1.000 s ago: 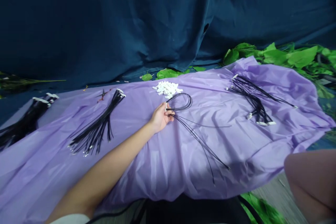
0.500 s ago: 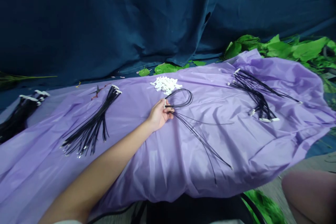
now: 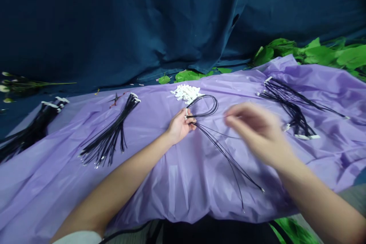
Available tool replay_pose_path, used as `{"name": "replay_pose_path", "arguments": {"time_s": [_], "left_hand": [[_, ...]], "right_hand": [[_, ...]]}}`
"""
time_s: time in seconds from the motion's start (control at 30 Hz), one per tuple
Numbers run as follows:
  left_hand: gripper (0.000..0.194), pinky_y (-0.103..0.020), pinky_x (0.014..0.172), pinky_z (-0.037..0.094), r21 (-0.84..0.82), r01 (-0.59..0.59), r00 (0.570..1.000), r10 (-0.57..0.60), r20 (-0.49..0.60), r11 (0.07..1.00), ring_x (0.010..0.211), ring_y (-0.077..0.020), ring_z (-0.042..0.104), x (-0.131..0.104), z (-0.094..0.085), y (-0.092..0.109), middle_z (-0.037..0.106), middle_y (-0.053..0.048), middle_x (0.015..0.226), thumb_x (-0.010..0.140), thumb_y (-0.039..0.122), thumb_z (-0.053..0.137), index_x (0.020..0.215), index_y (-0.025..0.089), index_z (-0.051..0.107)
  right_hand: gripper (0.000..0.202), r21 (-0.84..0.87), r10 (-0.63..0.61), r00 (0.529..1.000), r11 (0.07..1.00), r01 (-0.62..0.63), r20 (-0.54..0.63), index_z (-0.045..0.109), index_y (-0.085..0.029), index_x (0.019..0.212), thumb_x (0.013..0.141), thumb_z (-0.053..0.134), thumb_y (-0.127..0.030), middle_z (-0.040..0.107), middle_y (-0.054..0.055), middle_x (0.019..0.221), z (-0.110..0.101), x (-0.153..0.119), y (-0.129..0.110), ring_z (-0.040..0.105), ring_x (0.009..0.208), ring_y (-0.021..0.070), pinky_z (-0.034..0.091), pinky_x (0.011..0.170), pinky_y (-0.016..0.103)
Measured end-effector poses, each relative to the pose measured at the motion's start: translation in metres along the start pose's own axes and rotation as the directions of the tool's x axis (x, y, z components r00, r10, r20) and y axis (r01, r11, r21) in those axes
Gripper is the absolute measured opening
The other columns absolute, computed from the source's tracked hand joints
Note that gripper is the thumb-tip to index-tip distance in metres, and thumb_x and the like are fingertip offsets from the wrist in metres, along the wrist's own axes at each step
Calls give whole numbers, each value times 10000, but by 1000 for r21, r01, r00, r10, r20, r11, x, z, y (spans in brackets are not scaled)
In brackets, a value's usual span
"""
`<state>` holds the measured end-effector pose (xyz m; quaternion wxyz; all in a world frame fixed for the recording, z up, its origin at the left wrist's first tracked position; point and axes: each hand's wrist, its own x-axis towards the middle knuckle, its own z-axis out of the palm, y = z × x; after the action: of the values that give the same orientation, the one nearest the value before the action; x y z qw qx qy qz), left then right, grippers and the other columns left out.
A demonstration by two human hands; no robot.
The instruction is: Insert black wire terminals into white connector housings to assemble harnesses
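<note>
Mid-frame, the left hand point(image 3: 180, 127) had its fingers point(image 3: 191, 121) clamped on a white plug point(image 3: 186, 113), black wires point(image 3: 204, 115) looping rightward, but blur hid whether the right hand point(image 3: 257, 133) was pinched together.

A person's left arm point(image 3: 126, 183) reaches forward, the left hand point(image 3: 180, 126) closed in a pinch, as the blurred right hand point(image 3: 257, 131) hovers, thumb and fingers seemingly close together from here.
</note>
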<state>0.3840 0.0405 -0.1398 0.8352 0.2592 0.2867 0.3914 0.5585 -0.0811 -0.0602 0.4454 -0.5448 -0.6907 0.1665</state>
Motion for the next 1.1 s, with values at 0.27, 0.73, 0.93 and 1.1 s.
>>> {"name": "replay_pose_path", "arguments": {"time_s": [0.27, 0.73, 0.93, 1.1], "left_hand": [[165, -180, 486, 367, -4, 6, 994, -6, 112, 1000, 495, -68, 399, -3, -4, 0, 327, 52, 605, 893, 312, 504, 816, 168, 479], [226, -184, 464, 386, 171, -109, 989, 90, 117, 979, 555, -74, 449, -3, 3, -8, 444, 20, 709, 873, 386, 542, 815, 183, 461], [331, -181, 384, 404, 341, -206, 978, 184, 97, 917, 574, -73, 498, -5, 4, -13, 488, 17, 838, 779, 479, 632, 835, 196, 471], [366, -180, 364, 399, 350, -198, 980, 190, 57, 916, 542, -78, 505, -7, 8, -11, 468, 28, 774, 772, 517, 621, 819, 194, 453]], "right_hand": [[281, -337, 100, 970, 941, -20, 220, 566, -179, 1134, 929, 463, -342, 650, 65, 1001, 70, 8, 28, 624, 873, 195, 444, 678, 279], [261, -363, 218, 938, 925, -111, 270, 573, -230, 1126, 961, 385, -303, 691, 28, 753, 65, 5, 36, 663, 657, 195, 415, 596, 261], [228, -255, 151, 957, 963, -87, 246, 617, -216, 1013, 948, 404, -261, 696, 39, 790, 63, 3, 34, 665, 693, 170, 454, 646, 242], [217, -231, 154, 955, 968, -96, 252, 608, -203, 982, 944, 401, -253, 695, 41, 783, 64, 1, 31, 665, 688, 168, 448, 641, 238]]}}
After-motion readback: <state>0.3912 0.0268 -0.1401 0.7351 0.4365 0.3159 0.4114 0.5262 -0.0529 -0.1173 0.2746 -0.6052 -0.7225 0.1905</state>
